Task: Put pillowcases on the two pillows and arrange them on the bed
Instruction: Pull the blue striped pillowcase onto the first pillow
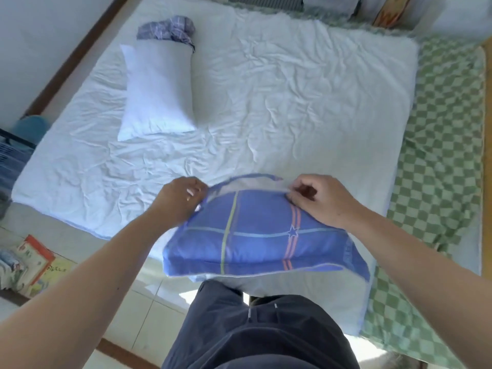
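Note:
A pillow inside a blue checked pillowcase [255, 235] lies at the near edge of the bed [292, 102], its open end facing away from me. My left hand [178, 201] grips the left corner of that opening. My right hand [316, 201] pinches the right side of the opening's hem. White pillow fabric shows inside the opening. A bare white pillow [157, 91] lies at the bed's left side, with a second crumpled blue checked pillowcase [167, 30] bunched at its far end.
A green-and-white checked blanket [439, 161] covers the bed's right side. Colourful books or boxes [29, 265] lie on the tiled floor at the left. A dark rack [10, 153] stands by the bed's left edge. My dark trousers fill the bottom centre.

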